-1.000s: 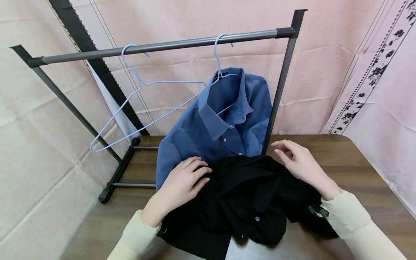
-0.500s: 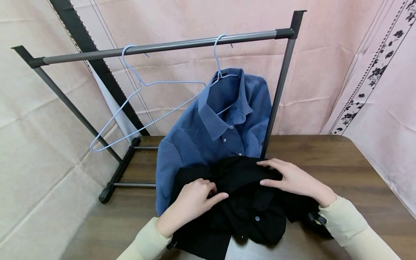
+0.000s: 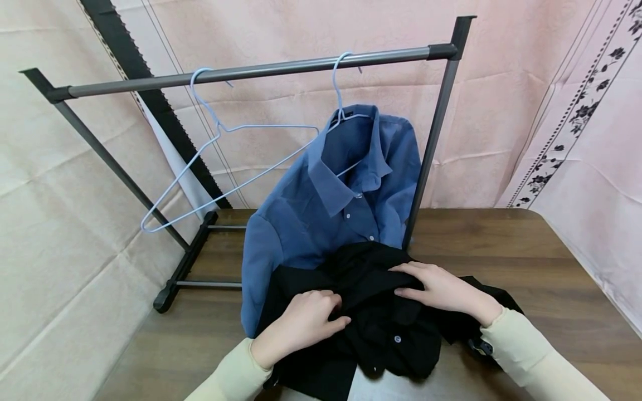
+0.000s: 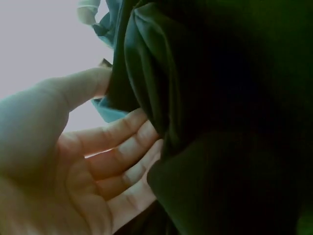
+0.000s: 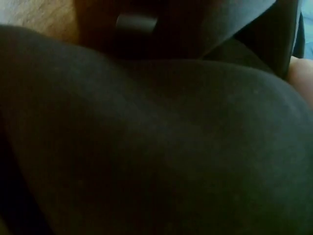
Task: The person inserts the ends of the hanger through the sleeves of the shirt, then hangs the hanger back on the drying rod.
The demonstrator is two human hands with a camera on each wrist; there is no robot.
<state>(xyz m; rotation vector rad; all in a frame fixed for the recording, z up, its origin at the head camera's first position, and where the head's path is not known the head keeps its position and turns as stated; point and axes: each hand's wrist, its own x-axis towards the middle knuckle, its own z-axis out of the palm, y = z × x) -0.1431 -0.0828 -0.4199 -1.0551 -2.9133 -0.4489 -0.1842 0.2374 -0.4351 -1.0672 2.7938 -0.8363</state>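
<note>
A crumpled black shirt [image 3: 371,301] with a pale button lies on the table, its upper edge overlapping the hanging blue shirt. My left hand [image 3: 306,320] is at its left part, fingertips in the folds. In the left wrist view those fingers [image 4: 120,152] are gently bent against the dark cloth, the thumb [image 4: 83,88] apart from them with its tip at the fabric's edge. My right hand [image 3: 438,287] rests on the shirt's right part, thumb and fingers spread. Dark cloth [image 5: 161,137] fills most of the right wrist view and hides nearly all of that hand.
A grey metal rack [image 3: 281,69] stands behind the black shirt. From its bar hang a bare light-blue hanger [image 3: 220,131] at left and a blue shirt [image 3: 296,223] on another hanger [image 3: 337,83]. The wooden table [image 3: 491,239] extends right; pink curtains [image 3: 501,111] surround it.
My left hand has moved right and nearer, deeper into the shirt's folds. The right hand has come down and left onto the shirt. The black cloth at upper left has shifted slightly.
</note>
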